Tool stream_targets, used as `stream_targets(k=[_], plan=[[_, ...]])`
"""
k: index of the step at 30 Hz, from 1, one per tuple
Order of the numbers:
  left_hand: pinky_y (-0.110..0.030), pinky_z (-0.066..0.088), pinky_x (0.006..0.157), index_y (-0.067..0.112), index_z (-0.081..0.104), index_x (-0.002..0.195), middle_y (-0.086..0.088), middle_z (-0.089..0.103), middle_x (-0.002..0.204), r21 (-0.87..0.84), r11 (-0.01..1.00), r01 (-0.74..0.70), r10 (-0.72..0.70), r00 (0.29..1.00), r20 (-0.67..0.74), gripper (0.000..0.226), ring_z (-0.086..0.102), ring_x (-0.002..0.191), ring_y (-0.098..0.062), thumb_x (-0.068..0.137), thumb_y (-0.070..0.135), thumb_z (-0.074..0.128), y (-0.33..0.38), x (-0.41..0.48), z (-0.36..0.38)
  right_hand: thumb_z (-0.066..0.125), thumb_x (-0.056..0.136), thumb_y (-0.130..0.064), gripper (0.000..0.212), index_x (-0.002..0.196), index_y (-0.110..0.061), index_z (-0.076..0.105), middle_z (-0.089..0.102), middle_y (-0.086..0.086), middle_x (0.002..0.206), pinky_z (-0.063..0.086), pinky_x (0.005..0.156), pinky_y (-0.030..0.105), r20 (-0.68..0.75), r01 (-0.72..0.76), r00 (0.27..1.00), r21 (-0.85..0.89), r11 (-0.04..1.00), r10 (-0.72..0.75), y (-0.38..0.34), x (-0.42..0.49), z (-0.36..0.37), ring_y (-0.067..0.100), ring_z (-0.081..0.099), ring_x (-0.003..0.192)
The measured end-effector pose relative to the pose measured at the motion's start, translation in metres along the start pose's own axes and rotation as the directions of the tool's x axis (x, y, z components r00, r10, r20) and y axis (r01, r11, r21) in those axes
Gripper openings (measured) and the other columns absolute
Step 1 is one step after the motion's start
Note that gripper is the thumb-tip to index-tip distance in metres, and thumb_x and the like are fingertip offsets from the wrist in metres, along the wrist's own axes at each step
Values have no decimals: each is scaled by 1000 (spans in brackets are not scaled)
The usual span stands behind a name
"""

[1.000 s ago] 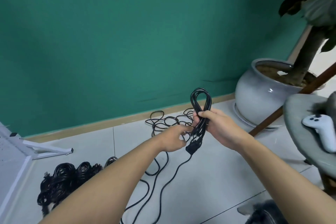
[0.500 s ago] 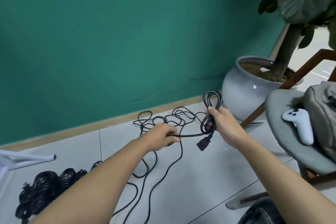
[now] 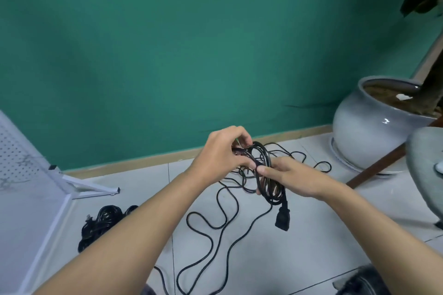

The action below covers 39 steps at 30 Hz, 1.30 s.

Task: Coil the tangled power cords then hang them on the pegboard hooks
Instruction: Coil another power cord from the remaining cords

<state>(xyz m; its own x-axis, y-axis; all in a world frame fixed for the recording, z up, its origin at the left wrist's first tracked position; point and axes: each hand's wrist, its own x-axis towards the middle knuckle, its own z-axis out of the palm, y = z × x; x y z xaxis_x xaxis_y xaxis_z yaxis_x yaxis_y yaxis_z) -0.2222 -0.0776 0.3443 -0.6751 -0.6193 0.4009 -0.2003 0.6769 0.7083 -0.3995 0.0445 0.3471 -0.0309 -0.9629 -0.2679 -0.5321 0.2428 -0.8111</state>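
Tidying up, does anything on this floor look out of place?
Yes: loose black cord sprawls in tangled loops across the floor tiles, trailing from the half-made coil gripped by the left hand and right hand.

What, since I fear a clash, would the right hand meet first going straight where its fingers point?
Likely the left hand, just past the cord coil that the right hand grips; depth is unclear.

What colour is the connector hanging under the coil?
Black, like its cord; the connector shows best in the head view, below the right hand.

No readable text or labels.
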Motion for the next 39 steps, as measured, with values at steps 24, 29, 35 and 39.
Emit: stream_targets(k=[24,29,35,39], plan=[[-32,62,75,13,78,90,2,76,80,-109,940,323,-325,946,5,9,73,72,-16,95,19,73,-26,-19,-4,49,107,-37,33,85,-22,68,72,-3,88,51,85,40,-267,132,952,-89,987,-151,5,11,1,19,64,84],[-35,65,76,6,75,91,-10,73,86,-404,801,442,-465,884,46,12,77,75,-22,96,16,72,-2,-6,22,48,109,-29,24,106,-13,66,79,-4,99,57,87,39,-347,127,936,152,980,-67,5,16,8,13,75,92],[-22,56,65,11,70,106,-9,79,80,-416,790,451,-461,884,85,14,78,78,-21,93,7,75,9,-2,20,52,104,-41,27,97,-20,68,76,1,96,52,96,50,-372,87,927,73,994,-54,10,18,11,22,70,96],[-25,57,63,8,58,91,-14,78,82,-487,721,494,-537,842,60,17,78,78,-26,92,5,75,12,-2,24,50,91,-59,45,102,-19,69,77,1,98,53,97,53,-325,77,945,96,992,-41,12,21,13,24,71,98]])
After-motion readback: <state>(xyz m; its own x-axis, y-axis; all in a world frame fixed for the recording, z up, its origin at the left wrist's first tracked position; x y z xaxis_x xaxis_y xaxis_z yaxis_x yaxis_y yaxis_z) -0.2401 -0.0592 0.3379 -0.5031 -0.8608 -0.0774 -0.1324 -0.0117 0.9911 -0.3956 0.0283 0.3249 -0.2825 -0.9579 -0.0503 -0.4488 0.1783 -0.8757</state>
